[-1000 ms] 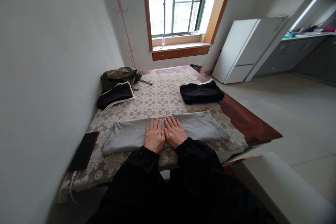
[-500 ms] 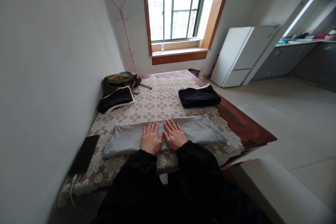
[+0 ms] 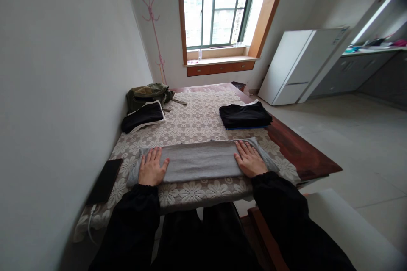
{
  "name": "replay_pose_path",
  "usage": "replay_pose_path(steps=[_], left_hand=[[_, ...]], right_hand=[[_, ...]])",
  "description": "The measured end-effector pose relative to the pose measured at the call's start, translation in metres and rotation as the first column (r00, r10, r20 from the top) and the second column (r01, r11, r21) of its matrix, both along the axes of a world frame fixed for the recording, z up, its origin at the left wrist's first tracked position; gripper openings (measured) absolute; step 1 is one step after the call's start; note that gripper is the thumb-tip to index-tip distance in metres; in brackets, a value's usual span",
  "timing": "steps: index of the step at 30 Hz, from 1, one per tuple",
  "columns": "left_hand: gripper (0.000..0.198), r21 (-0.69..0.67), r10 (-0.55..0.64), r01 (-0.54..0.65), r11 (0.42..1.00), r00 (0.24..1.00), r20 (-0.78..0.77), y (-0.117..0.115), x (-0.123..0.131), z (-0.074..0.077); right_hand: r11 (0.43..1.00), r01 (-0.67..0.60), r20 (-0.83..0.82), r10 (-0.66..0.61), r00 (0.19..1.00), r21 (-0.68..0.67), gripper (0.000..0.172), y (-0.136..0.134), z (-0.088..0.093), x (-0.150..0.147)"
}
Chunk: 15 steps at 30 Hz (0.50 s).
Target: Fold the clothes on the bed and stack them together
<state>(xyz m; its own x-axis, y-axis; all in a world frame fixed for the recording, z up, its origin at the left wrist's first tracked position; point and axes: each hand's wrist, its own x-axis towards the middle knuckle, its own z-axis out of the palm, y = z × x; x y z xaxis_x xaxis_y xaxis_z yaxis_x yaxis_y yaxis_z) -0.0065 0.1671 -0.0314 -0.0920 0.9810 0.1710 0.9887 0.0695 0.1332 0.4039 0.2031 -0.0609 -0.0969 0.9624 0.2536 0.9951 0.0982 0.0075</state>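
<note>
A grey folded piece of clothing point(image 3: 200, 161) lies as a long flat strip across the near part of the table. My left hand point(image 3: 153, 167) rests flat on its left part, fingers stretched out and thumb pointing inward. Toward the strip's right end, my right hand point(image 3: 250, 159) presses flat with its fingers spread a little. Neither hand grips anything. Between them the cloth looks smooth, while its two ends beyond my hands show some creases.
A lace tablecloth point(image 3: 193, 125) covers most of the wooden table point(image 3: 305, 156). Folded black clothes point(image 3: 244, 115) lie back right; another dark folded cloth point(image 3: 144, 117) and a green backpack point(image 3: 148, 95) are back left. A black tablet-like device point(image 3: 104, 181) with a white cable lies near left.
My hands have slid apart along the grey cloth, from its middle out toward its left and right ends. The camera view has shifted slightly.
</note>
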Motion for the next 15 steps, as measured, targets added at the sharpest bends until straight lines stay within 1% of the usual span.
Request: replay_pose_path(steps=[4, 7, 8, 10, 11, 12, 13, 14, 15], left_hand=[[0.065, 0.014, 0.028, -0.028, 1.000, 0.999, -0.019, -0.004, -0.017, 0.001], [0.065, 0.036, 0.046, -0.046, 0.998, 0.999, -0.018, -0.004, -0.020, 0.004], [0.065, 0.043, 0.055, -0.054, 0.998, 0.998, -0.013, -0.005, -0.019, 0.005], [0.065, 0.059, 0.048, -0.049, 0.997, 0.999, 0.010, -0.012, -0.008, 0.002], [0.065, 0.067, 0.017, -0.019, 0.998, 0.999, 0.032, -0.019, 0.002, -0.002], [0.064, 0.090, -0.043, 0.037, 0.995, 0.997, 0.061, -0.029, 0.015, -0.009], [0.062, 0.126, -0.128, 0.115, 0.985, 0.987, 0.097, -0.040, 0.031, -0.018], [0.060, 0.155, -0.229, 0.207, 0.966, 0.963, 0.142, -0.053, 0.048, -0.029], [0.059, 0.174, -0.325, 0.292, 0.941, 0.923, 0.207, -0.068, 0.066, -0.041]], right_hand=[[1.000, 0.027, -0.004, -0.027, 1.000, -0.004, 0.063, 0.004, 0.002, 0.015], [0.999, 0.031, -0.042, -0.031, 0.999, 0.014, 0.062, 0.005, 0.012, 0.013], [0.998, 0.027, -0.066, -0.023, 0.998, 0.049, 0.060, 0.002, 0.016, 0.009], [0.984, -0.003, -0.144, 0.029, 0.989, 0.178, 0.051, -0.014, 0.020, -0.009], [0.964, -0.027, -0.205, 0.083, 0.975, 0.266, 0.045, -0.029, 0.020, -0.022], [0.934, -0.076, -0.269, 0.178, 0.947, 0.349, 0.040, -0.047, 0.017, -0.038], [0.893, -0.164, -0.323, 0.315, 0.892, 0.419, 0.038, -0.068, 0.011, -0.056], [0.834, -0.257, -0.364, 0.463, 0.808, 0.489, 0.036, -0.092, 0.004, -0.074], [0.771, -0.346, -0.356, 0.577, 0.735, 0.535, 0.027, -0.116, -0.005, -0.091]])
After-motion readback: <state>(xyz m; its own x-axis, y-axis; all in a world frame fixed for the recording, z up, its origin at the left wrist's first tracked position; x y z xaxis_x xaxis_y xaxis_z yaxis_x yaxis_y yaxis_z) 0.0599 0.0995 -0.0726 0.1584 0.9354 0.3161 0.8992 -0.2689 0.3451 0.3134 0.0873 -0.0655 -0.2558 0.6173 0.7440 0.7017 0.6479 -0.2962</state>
